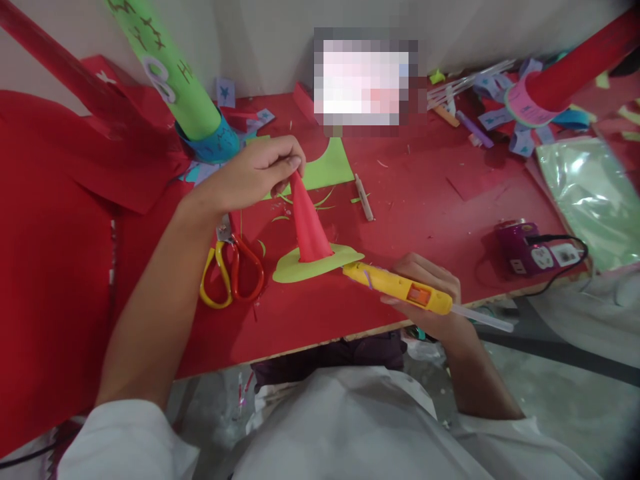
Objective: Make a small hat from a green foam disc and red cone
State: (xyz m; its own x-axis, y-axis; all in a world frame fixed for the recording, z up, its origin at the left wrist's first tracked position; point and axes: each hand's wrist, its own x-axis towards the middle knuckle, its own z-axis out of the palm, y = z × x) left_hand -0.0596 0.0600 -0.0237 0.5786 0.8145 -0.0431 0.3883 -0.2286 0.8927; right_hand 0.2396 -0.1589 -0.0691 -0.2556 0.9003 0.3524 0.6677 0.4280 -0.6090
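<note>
Scissors (233, 270) on the red paper-covered counter (300, 320), yellow and red plastic loops toward the wearer, metal end partly under the left forearm. Left hand (277, 167) reaches in from the lower left, wrist bent, palm down, fingers pinched together on the tip of a red paper cone (311, 227). Cone smooth, matte, mid-counter; narrow tip up and leaning left, long axis slanting down rightward to a flared base on a flat, wavy-edged green paper brim (290, 268). Yellow plastic glue gun (400, 285) to the right, nozzle pointing left at the brim's right edge, translucent stick jutting from its rear. Right hand (437, 287) behind it, forearm rising from the lower right, fingers closed around the gun, tips partly hidden.
</note>
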